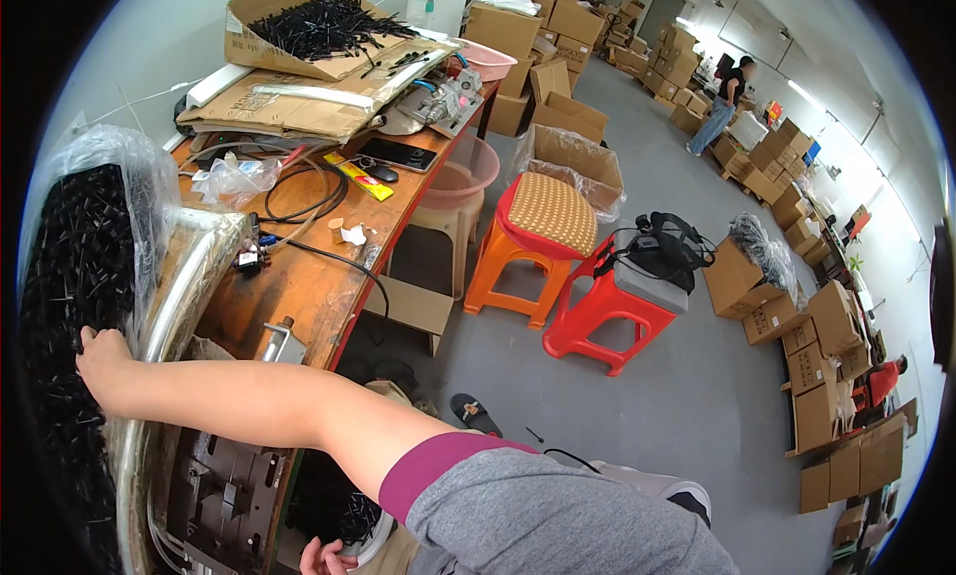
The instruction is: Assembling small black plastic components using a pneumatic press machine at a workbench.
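Note:
My right arm reaches across to the far left, where my right hand (105, 371) is in a heap of small black plastic pieces (80, 246). Its fingertips are pinched together at a black piece. Clear plastic sheeting (154, 192) lines the heap's container. At the bottom edge shows part of my left hand (324, 557), its fingers loosely bent and apart, with nothing visible in them. Between the hands lies a dark metal fixture (224, 500) with blocks and slots. More black pieces (334, 500) lie in a white-rimmed container beside my left hand.
The wooden table (289, 286) carries cables, a phone (398, 154), a yellow packet (358, 177) and a cardboard box (244, 37) of black parts. An orange stool (508, 266) and red stool (607, 321) stand on the floor. Cartons (827, 326) line the right; a person (732, 92) stands far back.

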Motion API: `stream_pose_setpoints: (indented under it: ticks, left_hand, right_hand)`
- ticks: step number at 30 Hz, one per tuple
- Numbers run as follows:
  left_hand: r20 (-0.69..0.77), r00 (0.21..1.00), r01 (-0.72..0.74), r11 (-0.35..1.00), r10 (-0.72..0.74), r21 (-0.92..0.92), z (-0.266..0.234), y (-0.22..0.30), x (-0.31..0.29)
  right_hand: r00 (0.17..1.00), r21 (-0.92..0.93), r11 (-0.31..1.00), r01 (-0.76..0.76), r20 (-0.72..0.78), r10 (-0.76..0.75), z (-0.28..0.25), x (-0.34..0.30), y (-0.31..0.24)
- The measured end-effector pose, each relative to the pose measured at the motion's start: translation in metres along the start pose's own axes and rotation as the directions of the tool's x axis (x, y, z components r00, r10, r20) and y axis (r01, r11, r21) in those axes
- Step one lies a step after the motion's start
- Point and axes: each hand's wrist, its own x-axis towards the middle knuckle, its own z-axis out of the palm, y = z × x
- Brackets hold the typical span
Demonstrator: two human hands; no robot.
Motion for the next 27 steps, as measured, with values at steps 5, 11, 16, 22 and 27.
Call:
stream_pose_setpoints:
  ticks: [5,11,16,22,27]
  left_hand:
    - [-0.01,1.0,0.013,1.0,-0.013,-0.001,0.001,-0.001,-0.003]
    - [-0.021,1.0,0.007,0.999,-0.008,-0.04,0.001,-0.008,-0.004]
    - [-0.07,0.998,-0.012,0.996,0.006,-0.085,-0.002,-0.018,-0.004]
    - [-0.085,0.995,0.048,0.99,-0.06,-0.131,-0.006,-0.014,-0.013]
    - [-0.088,0.996,0.026,0.996,-0.033,-0.08,-0.005,-0.013,-0.021]
  right_hand:
    - [0.998,-0.025,0.998,0.056,0.002,-0.056,-0.005,0.002,0.007]
    - [0.999,0.016,0.999,0.03,-0.02,-0.03,-0.032,-0.012,0.021]
    - [0.984,0.135,0.988,0.076,-0.172,-0.052,-0.068,-0.042,0.039]
    - [0.93,0.253,0.938,0.236,-0.337,-0.143,-0.066,-0.026,0.064]
    - [0.898,0.348,0.882,0.317,-0.409,-0.162,-0.066,-0.023,0.077]
